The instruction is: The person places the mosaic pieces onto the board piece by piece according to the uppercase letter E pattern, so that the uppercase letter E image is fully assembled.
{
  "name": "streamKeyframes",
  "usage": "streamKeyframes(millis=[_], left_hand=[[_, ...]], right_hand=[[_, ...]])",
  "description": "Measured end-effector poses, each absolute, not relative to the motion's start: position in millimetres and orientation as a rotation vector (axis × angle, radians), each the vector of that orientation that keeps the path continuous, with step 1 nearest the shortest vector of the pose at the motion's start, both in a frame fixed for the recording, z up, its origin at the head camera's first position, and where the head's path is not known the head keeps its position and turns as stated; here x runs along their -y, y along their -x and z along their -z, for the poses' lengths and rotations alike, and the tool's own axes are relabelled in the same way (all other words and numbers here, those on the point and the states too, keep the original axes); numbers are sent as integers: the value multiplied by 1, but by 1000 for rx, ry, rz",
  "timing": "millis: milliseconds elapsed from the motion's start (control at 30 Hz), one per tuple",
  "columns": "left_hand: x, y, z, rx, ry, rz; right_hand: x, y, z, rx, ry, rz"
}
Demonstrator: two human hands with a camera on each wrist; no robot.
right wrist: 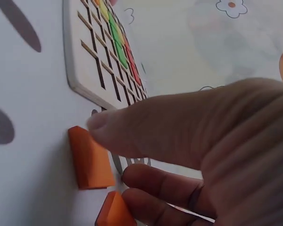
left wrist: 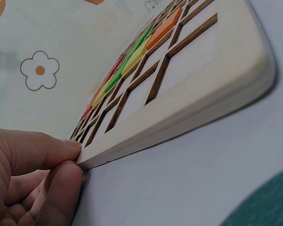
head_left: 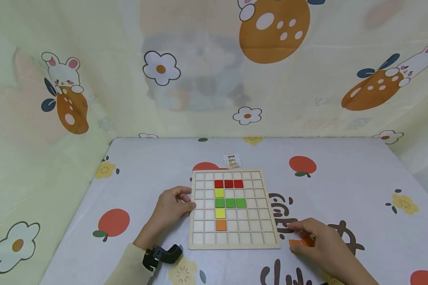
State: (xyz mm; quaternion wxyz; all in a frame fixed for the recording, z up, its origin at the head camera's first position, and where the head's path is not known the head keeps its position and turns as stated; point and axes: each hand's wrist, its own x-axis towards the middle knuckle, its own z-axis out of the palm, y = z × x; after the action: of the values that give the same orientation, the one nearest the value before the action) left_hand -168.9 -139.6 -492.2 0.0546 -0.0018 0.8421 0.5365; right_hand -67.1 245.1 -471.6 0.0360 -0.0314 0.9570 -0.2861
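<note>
A wooden grid board (head_left: pixel 235 246) lies on the table. Its cells hold red tiles (head_left: pixel 228 184), yellow tiles (head_left: pixel 219 193), green tiles (head_left: pixel 230 203) and an orange tile (head_left: pixel 221 225). My left hand (head_left: pixel 171 208) pinches the board's left edge, thumb on the rim and a finger against the side in the left wrist view. Right of the board, my right hand (head_left: pixel 317 241) is low over two loose orange tiles, its thumb and fingers spread apart. One orange tile (right wrist: pixel 92 157) sits below the thumb; another orange tile (right wrist: pixel 115 210) is right at the fingertips.
Behind the board lies a small pattern card (head_left: pixel 232 160) with a coloured grid. A printed cloth (head_left: pixel 342 170) covers the table, and a printed curtain (head_left: pixel 199 39) hangs at its back and sides. On the left wrist is a black strap (head_left: pixel 160 255).
</note>
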Motion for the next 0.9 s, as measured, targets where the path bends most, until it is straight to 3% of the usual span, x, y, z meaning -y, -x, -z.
streamKeyframes(millis=[300,900], left_hand=[[139,169,491,-2562,4,-1624],[140,169,490,-2556,6,-1623]], right_hand=[[-246,62,475,-2957,179,792],[-244,85,466,-2838,237,1036]])
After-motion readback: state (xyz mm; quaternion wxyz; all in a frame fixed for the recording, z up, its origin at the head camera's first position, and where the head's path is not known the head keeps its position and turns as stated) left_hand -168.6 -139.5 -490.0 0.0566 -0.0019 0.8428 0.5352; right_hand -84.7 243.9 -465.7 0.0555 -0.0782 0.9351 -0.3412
